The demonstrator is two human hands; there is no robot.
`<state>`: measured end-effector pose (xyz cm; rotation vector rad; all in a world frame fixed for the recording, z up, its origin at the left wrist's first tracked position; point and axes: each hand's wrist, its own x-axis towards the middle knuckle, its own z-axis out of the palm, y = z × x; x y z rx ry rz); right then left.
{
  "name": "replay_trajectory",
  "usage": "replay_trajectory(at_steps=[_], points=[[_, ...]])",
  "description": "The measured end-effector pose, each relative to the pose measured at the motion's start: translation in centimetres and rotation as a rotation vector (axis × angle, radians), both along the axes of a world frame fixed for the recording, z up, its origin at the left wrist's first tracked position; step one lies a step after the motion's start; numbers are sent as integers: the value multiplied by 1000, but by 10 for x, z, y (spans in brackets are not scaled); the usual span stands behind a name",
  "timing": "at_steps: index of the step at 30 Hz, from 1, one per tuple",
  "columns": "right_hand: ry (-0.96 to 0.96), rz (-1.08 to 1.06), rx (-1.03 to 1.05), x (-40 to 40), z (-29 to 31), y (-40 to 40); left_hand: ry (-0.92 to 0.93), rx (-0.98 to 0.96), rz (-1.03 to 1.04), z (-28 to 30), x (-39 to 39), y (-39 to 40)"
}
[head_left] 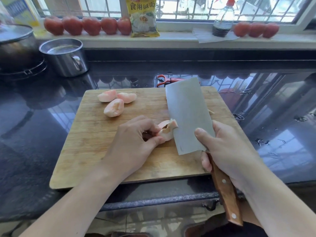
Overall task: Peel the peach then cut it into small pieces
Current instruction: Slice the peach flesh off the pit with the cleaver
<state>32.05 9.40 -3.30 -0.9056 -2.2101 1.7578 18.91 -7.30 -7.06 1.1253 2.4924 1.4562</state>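
Glossy dark counter (42,134), barred window (196,7) w/ daylight.

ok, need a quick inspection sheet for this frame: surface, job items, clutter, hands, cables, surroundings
Surface: wooden cutting board on a dark glossy counter, water drops to the right.
Job's things: three peeled peach wedges at the board's far left; peach piece against the cleaver blade.
Clutter: red peeler behind the board; steel pot; lidded wok.
Grippers: left hand pinches the peach piece; right hand grips the cleaver, thumb on the blade.
Cables: nothing seen.
Surroundings: windowsill with tomatoes, yellow packet, bottle.
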Motion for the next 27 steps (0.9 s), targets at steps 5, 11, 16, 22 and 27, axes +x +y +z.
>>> replay_trajectory(at_steps=[5, 11, 16, 22, 27], points=[[-20, 27, 138, -8, 7, 1, -10, -13, 17, 0, 5, 6], [-102, 122, 168, 3, 14, 14, -25, 33, 2, -2, 1, 5], [-135, 178, 166, -6, 22, 18, 45, 10, -19, -3, 0, 5], [-165, 210, 264, -3, 24, 17, 58, 23, 1, -5, 0, 5], [-232, 269, 382, -4, 35, 13, 80, 30, -7, -7, 0, 5]])
